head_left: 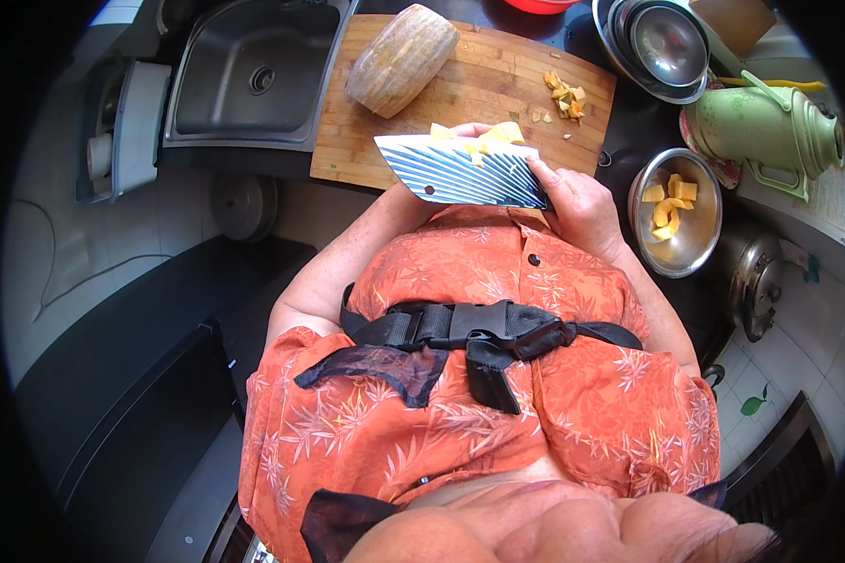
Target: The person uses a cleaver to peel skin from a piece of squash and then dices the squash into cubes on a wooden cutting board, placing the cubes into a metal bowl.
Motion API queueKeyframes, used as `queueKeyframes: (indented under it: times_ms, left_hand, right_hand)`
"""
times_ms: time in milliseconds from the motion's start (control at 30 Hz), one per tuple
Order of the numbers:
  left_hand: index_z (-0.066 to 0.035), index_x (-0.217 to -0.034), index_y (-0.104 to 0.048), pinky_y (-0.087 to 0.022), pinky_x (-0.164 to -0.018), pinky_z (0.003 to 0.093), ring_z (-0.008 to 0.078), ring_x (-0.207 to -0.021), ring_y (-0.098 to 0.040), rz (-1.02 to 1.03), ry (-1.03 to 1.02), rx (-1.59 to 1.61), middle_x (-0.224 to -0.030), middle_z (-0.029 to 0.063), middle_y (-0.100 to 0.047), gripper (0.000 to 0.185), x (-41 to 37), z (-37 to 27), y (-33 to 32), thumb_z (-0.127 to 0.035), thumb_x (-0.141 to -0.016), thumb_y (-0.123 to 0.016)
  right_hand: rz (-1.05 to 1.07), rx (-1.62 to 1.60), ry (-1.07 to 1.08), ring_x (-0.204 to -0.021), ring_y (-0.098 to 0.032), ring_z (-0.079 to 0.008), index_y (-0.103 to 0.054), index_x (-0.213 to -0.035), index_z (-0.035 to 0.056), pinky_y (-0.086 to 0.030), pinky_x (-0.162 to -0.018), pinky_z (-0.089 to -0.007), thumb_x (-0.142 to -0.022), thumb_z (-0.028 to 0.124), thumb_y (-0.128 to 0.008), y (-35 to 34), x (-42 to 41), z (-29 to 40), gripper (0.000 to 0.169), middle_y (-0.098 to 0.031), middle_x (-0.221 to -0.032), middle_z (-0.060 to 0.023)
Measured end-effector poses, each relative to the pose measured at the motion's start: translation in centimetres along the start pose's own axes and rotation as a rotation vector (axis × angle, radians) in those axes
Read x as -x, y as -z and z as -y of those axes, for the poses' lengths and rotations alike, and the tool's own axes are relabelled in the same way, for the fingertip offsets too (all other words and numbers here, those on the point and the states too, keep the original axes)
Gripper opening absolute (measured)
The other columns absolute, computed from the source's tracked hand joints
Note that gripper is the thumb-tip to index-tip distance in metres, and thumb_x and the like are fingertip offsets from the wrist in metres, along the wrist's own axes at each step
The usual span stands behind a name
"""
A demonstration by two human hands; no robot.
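Observation:
My right hand (581,204) is closed around the handle of a kitchen knife (465,176). Its broad, ridged blade is held flat near my belly, at the board's near edge, its tip pointing left. Yellow-orange squash pieces (503,132) lie along the blade's far edge, and small bits stick to it. My left hand (473,129) is mostly hidden behind the blade; only some fingers show beside the pieces. A large pale squash chunk (403,62) lies on the wooden cutting board (486,77). Squash scraps (567,97) are heaped at the board's right side.
A metal bowl (700,243) with several squash pieces stands right of the board. Beyond it are a green thermos jug (753,130) and nested metal bowls (669,46). A steel sink (215,77) lies left of the board. A lidded metal pot (746,274) stands at right.

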State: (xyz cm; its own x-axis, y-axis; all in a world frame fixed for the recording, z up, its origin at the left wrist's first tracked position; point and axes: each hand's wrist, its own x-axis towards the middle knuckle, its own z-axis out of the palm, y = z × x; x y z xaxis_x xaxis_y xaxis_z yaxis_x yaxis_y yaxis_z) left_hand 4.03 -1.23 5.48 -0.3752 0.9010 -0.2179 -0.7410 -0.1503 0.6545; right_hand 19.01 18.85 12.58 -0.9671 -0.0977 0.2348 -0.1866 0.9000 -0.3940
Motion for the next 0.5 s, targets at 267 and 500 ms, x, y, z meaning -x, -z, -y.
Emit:
queueKeyframes:
  times_ms: [267,500]
  left_hand:
    - [-0.004,-0.139,-0.045,-0.049,-0.103,0.0331,0.0208,-0.120,-0.060,0.001,0.002,-0.038,-0.131,0.0134,-0.060,0.050,0.6,-0.6,-0.7,-0.033,-0.100,-0.057]
    - [-0.002,-0.131,-0.051,-0.054,-0.096,0.0340,0.0212,-0.111,-0.065,-0.056,0.137,-0.027,-0.124,0.0145,-0.064,0.042,-1.4,0.0,1.5,-0.030,-0.100,-0.058]
  right_hand:
    - [0.032,0.059,0.008,-0.065,-0.061,-0.0233,-0.058,-0.132,0.0080,-0.051,-0.060,-0.0354,-0.083,0.011,-0.062,0.1,0.0,-0.2,0.049,-0.056,-0.072,-0.0063]
    - [0.031,0.016,0.022,-0.065,-0.061,-0.0238,-0.058,-0.132,0.0076,-0.051,-0.060,-0.0360,-0.084,0.011,-0.062,-0.2,0.2,-0.7,0.048,-0.056,-0.072,-0.0065]
